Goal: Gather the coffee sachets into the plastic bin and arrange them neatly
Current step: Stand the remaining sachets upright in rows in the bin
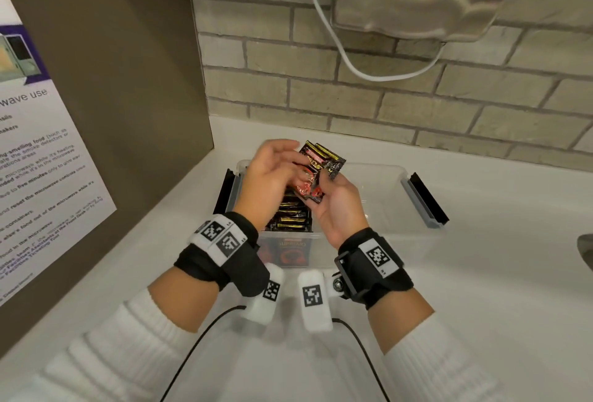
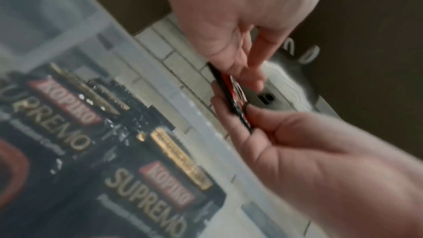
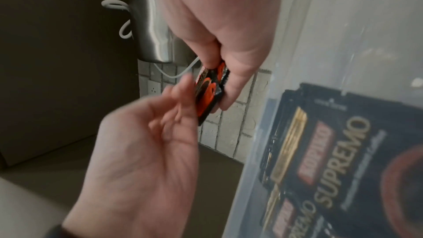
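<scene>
Clear plastic forms the bin (image 1: 378,177), which stands on the white bench (image 1: 481,273) directly below both hands. A row of black-and-gold coffee sachets (image 1: 290,213) already stands on edge in the part of the bin beneath the left hand; the part beneath and beyond the right hand holds nothing visible.

**Step in hand.** A small bundle of sachets (image 1: 316,173) is held above the bin. The right hand (image 1: 337,205) carries it — thumb on the near face, fingers curled behind. The left hand (image 1: 272,177) meets the bundle from the opposite side, fingers bent; whether its grip is closed on the bundle or only touching cannot be told from the head view. Judged from this, the bundle is being squared up before insertion.

**Next move.** Alignment of the sachet edges is likely required, then lowering of the bundle into the bin, next to the standing row and facing the same way (a fanned bundle would probably snag or tip the row).

**View differences.**
- Left wrist view: the bundle appears edge-on, pinched between thumb and fingers of the right hand — the printing on the stored sachets also reads through the bin wall.
- Right wrist view: the left hand shows fingers loosely bent, tips just at the bundle face, motion-blurred.
- Head view only: the black latches of the bin and the full length of the row.
</scene>
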`<state>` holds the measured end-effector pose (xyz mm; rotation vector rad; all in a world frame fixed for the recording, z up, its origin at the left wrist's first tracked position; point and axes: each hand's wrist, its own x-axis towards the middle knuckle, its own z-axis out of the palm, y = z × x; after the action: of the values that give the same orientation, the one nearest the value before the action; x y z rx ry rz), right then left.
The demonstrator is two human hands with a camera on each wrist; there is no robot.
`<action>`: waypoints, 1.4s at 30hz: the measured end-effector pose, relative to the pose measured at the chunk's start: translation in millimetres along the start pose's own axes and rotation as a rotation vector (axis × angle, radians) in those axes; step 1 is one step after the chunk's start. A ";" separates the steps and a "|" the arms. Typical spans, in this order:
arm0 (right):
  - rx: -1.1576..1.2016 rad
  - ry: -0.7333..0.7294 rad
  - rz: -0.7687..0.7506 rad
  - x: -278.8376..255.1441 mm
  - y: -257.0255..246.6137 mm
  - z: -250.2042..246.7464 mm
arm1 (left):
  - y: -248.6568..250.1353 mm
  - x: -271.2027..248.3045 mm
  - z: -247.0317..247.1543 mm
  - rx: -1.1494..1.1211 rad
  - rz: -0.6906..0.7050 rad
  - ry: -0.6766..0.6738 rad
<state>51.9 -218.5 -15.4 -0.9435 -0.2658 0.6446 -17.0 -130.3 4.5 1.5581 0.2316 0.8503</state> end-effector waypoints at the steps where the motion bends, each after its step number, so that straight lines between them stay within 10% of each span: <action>1: -0.013 0.003 -0.008 1.2 -2.3 -1.7 | 1.0 3.3 -4.1 0.016 0.018 0.102; 7: -0.189 -0.074 -0.029 -0.9 -3.6 10.0 | -4.8 8.3 -1.1 0.274 -0.145 -0.122; 17: -0.146 -0.133 0.015 -4.7 -4.7 16.4 | -2.5 1.0 -0.9 0.212 -0.131 -0.133; 27: -0.840 -0.071 -0.181 0.3 -23.6 20.2 | 4.2 8.7 -18.0 0.276 -0.243 -0.168; 33: -1.099 -0.165 -0.266 2.2 -34.9 23.0 | 6.8 8.1 -44.6 0.473 -0.243 -0.423; 42: -1.070 -0.187 -0.145 -6.5 2.0 24.4 | 11.0 21.8 -91.7 1.385 -0.144 -0.720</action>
<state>34.3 -205.5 -2.6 -1.8617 -0.8886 0.4319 -62.9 -48.4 17.7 2.9523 0.4313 -0.1837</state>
